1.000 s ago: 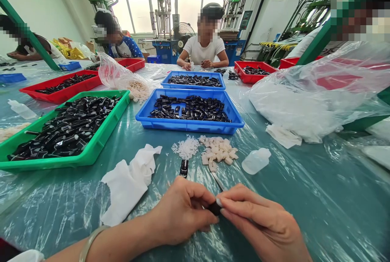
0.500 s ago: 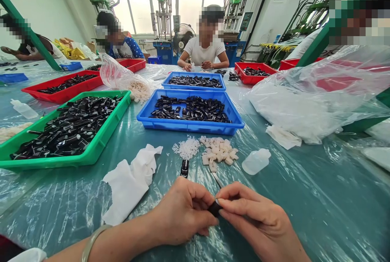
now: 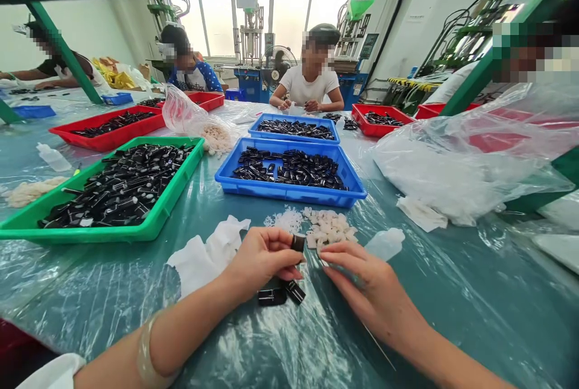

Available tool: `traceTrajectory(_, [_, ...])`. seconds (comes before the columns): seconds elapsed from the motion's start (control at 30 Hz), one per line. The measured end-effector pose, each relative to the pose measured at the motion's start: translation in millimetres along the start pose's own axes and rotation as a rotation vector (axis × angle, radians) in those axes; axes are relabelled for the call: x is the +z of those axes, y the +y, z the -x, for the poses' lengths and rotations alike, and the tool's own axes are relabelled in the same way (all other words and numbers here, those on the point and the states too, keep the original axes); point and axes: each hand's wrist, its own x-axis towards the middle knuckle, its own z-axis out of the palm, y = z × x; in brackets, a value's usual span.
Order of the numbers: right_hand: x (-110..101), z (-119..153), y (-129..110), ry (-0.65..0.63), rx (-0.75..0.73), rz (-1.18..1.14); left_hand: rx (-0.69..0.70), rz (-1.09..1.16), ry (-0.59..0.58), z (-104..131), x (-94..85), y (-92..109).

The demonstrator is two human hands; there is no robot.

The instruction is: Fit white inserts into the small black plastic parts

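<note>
Between its thumb and fingers my left hand [image 3: 266, 256] holds a small black part [image 3: 298, 243]. Two more black parts [image 3: 272, 297] lie on the plastic-covered table just below that hand. My right hand [image 3: 357, 280] pinches a thin metal tool [image 3: 377, 347], whose shaft runs down under the palm toward me. Its fingertips are beside a pile of cream-coloured pieces [image 3: 330, 226]. Small white bits [image 3: 284, 219] lie left of that pile. A white cloth [image 3: 205, 256] is partly behind my left hand, and a translucent bottle [image 3: 386, 244] lies behind my right hand.
Blue trays [image 3: 289, 193] and a green tray [image 3: 104, 233] hold many black parts. Red trays [image 3: 113, 139] stand farther back. A large clear bag [image 3: 452, 160] is at the right. Several people sit around the table, under a green frame [image 3: 497, 45].
Both hands have moved up and apart. The left now holds a black part alone, and the right has the metal tool. Two black parts now show below my left hand.
</note>
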Motion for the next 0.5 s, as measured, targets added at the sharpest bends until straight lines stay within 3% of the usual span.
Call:
traceTrajectory(0.27, [33.3, -55.3, 12.2, -0.104, 0.046, 0.314, 0.048, 0.069, 0.012, -1.7, -6.6, 2.9])
traceTrajectory(0.5, [46.1, -65.9, 12.4, -0.162, 0.112, 0.412, 0.016, 0.076, 0.003, -2.2, -4.0, -1.3])
